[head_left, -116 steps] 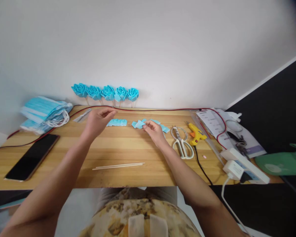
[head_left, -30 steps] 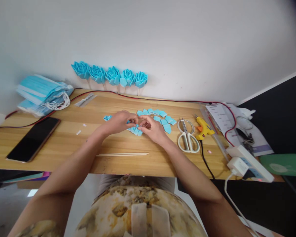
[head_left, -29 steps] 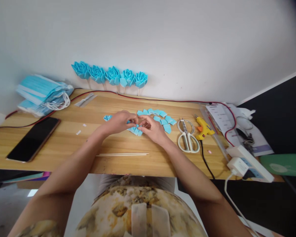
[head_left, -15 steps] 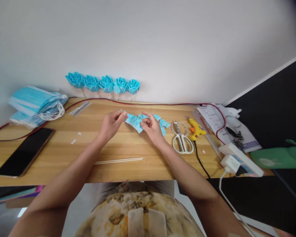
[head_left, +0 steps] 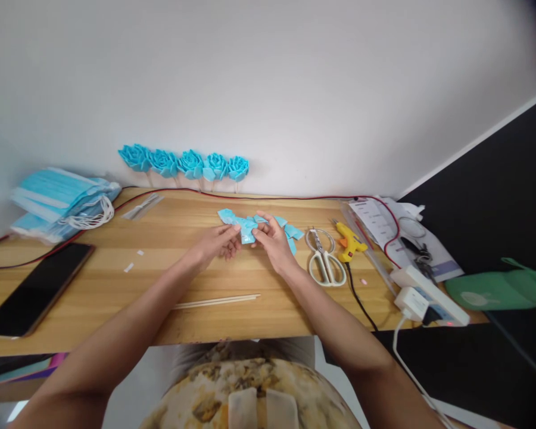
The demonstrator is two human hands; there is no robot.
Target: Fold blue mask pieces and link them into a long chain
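Between my two hands, above the middle of the table, is a small light-blue folded fabric piece (head_left: 247, 232). My left hand (head_left: 217, 244) pinches its left edge with thumb and finger. From the other side, my right hand (head_left: 272, 239) grips it between thumb and fingers, the index finger raised. More light-blue pieces (head_left: 292, 232) lie on the table just behind and right of my right hand, partly covered by it. Another blue piece (head_left: 226, 215) shows beyond my left fingers; whether it joins the held one I cannot tell.
Several blue flowers on sticks (head_left: 192, 164) lean against the wall. Blue face masks (head_left: 56, 193) and a phone (head_left: 38, 289) lie left. Thin wooden sticks (head_left: 217, 301) lie in front. To the right are scissors (head_left: 325, 259), a yellow glue gun (head_left: 351, 241) and a power strip (head_left: 433, 295).
My left hand has moved right and down, closer to my right hand, and now holds the blue piece nearer its middle. The view has tilted slightly up.
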